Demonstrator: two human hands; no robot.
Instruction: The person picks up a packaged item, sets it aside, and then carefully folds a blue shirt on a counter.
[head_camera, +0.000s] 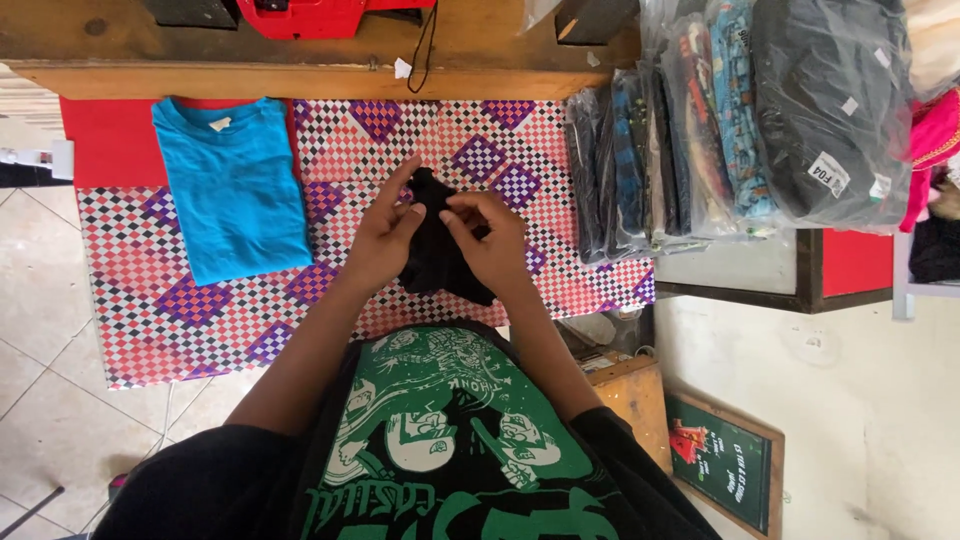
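Observation:
A bunched black garment (436, 250) is held above the checkered mat (200, 300) between both of my hands. My left hand (385, 235) grips its left side, with the index finger stretched upward. My right hand (490, 240) pinches the cloth on the right side, thumb and fingers closed on the fabric. A folded blue T-shirt (235, 185) lies flat on the mat to the left, well apart from my hands.
Several folded garments in clear plastic bags (700, 130) stand stacked at the right on a shelf. A wooden bench (300, 60) with a red object (300, 15) runs along the top. A small wooden box (630, 395) and a framed sign (725, 460) sit at the lower right.

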